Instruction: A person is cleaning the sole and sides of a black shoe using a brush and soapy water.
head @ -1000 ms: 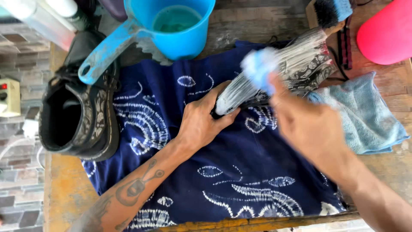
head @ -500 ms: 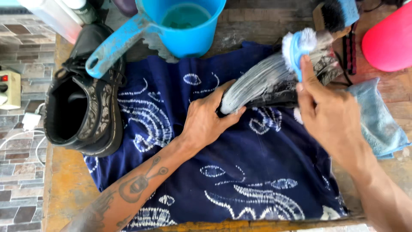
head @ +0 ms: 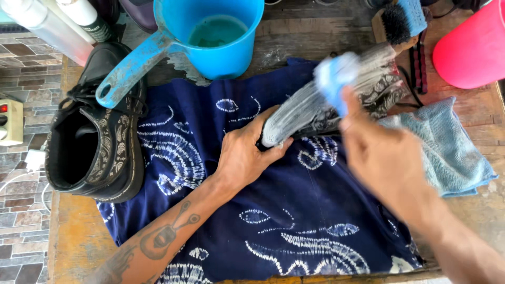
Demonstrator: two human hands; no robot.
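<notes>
Both hands work on one shoe (head: 336,105) lying on its side, sole up and white with lather, at the far edge of a dark blue patterned cloth (head: 273,210) spread over the wooden counter (head: 68,231), probably to catch drips. Left hand (head: 244,158) is curled around the end of the shoe nearest the person, thumb on one side and fingers on the other, pinning it so it cannot slide. Right hand (head: 386,158) is blurred; it seems closed on a light blue brush (head: 334,81) pressed to the sole. A blue dipper (head: 210,37) of water stands just beyond the cloth, within easy reach. The matching black shoe (head: 94,142) sits upright to the left, a light blue towel (head: 447,147) lies to the right, and a second brush (head: 402,21) rests beyond the shoe.
</notes>
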